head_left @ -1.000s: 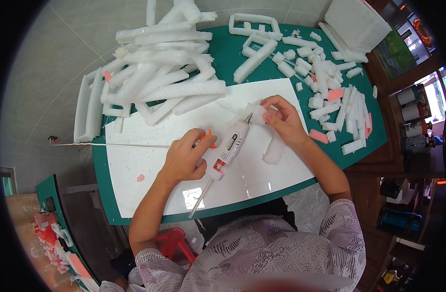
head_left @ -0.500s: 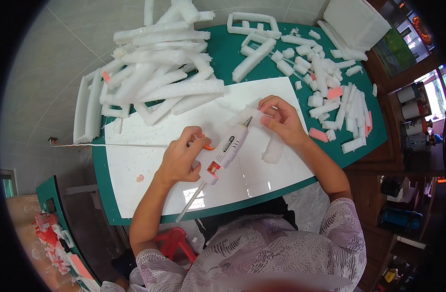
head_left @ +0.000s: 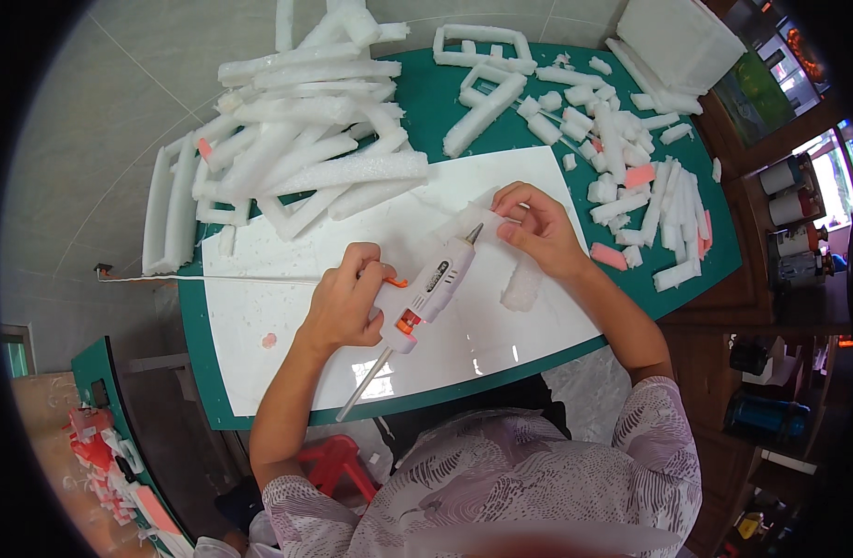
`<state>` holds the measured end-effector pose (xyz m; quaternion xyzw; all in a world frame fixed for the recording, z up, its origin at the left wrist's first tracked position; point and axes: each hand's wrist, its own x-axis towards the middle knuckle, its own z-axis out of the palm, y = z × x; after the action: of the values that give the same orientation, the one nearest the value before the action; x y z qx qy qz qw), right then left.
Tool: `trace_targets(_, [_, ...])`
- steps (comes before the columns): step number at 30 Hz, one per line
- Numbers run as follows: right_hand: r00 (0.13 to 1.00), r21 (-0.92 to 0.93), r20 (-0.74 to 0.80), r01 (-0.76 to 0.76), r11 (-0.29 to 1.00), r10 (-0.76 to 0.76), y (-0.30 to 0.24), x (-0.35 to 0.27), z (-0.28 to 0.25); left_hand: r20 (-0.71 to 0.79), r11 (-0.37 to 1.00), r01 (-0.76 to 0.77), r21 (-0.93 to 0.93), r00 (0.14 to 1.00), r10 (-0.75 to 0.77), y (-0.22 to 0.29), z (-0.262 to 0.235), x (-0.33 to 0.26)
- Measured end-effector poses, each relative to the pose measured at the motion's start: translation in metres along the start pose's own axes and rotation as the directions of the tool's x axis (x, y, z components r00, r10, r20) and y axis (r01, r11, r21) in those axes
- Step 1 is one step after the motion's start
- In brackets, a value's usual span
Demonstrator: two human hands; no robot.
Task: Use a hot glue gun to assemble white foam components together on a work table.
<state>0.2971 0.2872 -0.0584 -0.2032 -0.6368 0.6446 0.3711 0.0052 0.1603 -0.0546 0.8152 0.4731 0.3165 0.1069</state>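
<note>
My left hand (head_left: 346, 296) is wrapped round the handle of a white hot glue gun (head_left: 434, 284), its fingers by the orange trigger. A clear glue stick (head_left: 364, 383) juts from the gun's rear toward the table's near edge. The metal nozzle points away from me, over or against a white foam strip (head_left: 464, 221); contact I cannot make out. My right hand (head_left: 543, 228) pinches that strip's right end between thumb and fingers. Just below lies a short white foam piece (head_left: 521, 285); whether it joins the strip is hidden by the hand.
A glossy white sheet (head_left: 259, 363) covers part of the green table (head_left: 196, 363). Foam bars and frames (head_left: 324, 112) are heaped at the far left. Small white and pink foam pieces (head_left: 622, 177) lie to the right. The gun's white cord (head_left: 250, 277) runs off leftward.
Both hands keep almost the same place. Inside the glue gun's rear opening, the orange part has shifted slightly, and the trigger looks a little further in.
</note>
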Motion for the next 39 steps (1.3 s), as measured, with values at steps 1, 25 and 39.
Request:
trace_targets(1, [1.0, 0.0, -0.001, 0.0, 1.0, 0.0, 0.0, 0.0, 0.0, 0.001, 1.0, -0.001, 0.0, 1.0, 0.001, 0.0, 0.0, 0.0])
trace_targets(25, [0.998, 0.113, 0.028, 0.044, 0.993, -0.047, 0.002, 0.002, -0.008, -0.077, 0.979, 0.059, -0.197, 0.994, -0.075, -0.004, 0.002, 0.002])
trace_targets(39, [0.999, 0.129, 0.035, 0.006, 0.992, -0.01, 0.003, 0.001, -0.009, -0.028, 0.991, 0.053, -0.124, 0.998, -0.056, 0.002, -0.005, 0.003])
